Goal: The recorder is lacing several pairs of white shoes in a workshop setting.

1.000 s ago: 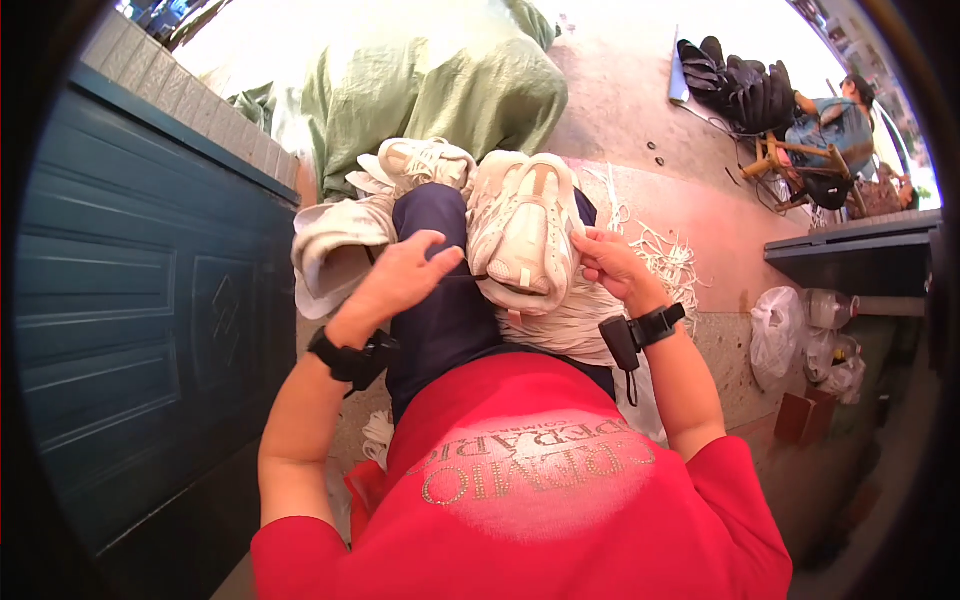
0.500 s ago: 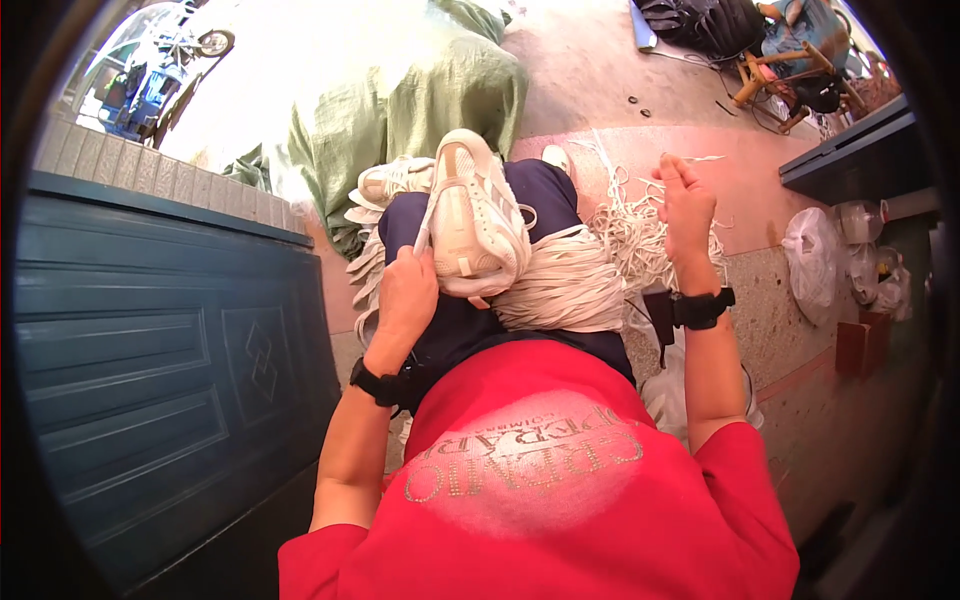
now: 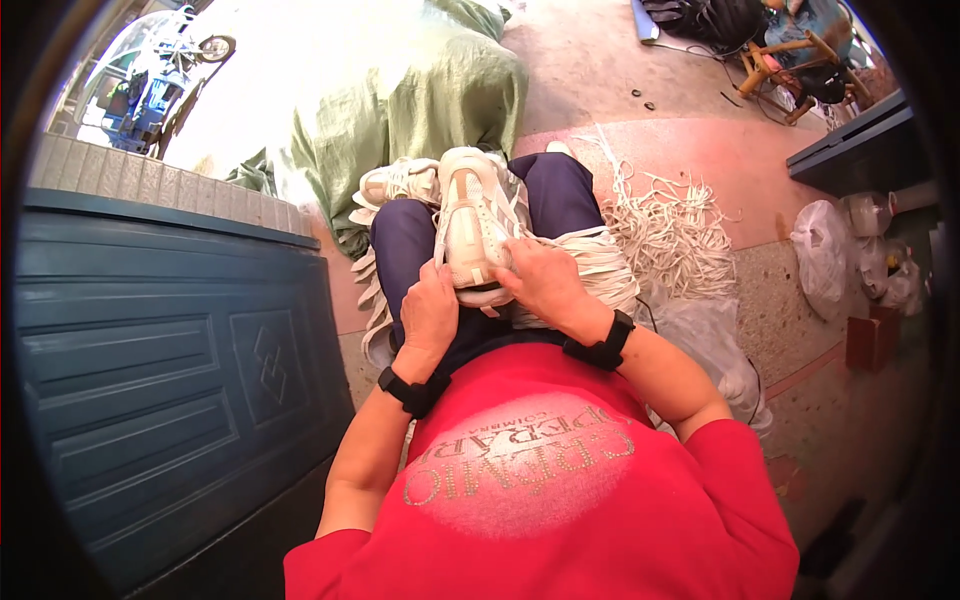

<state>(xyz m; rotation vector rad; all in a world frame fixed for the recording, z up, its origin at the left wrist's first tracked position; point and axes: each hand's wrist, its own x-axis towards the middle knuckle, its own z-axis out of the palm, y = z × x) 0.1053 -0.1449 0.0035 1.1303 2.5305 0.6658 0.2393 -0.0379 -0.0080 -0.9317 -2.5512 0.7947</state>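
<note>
A cream sneaker (image 3: 468, 240) rests on my lap between my thighs, its narrow near end close to my body. My left hand (image 3: 430, 315) is closed at the near left side of the sneaker, with a pale shoelace running along that side to my fingers. On the near right side, my right hand (image 3: 550, 285) pinches at the sneaker's edge; its fingertips are partly hidden against it. A thick bundle of pale laces (image 3: 600, 262) lies over my right thigh, partly behind my right hand. Another cream sneaker (image 3: 398, 182) sits beyond my left knee.
Loose laces (image 3: 675, 230) are heaped on the floor at right, above a clear plastic bag (image 3: 700, 335). A green sheet (image 3: 400, 95) covers something ahead. A blue panelled door (image 3: 170, 350) stands at left; a wooden stool (image 3: 790, 75) is far right. More sneakers lie beside my left leg.
My right hand has come in from the far right, above the lace heap, to the sneaker. My left hand has shifted slightly right and nearer to me. The sneaker has tilted a little.
</note>
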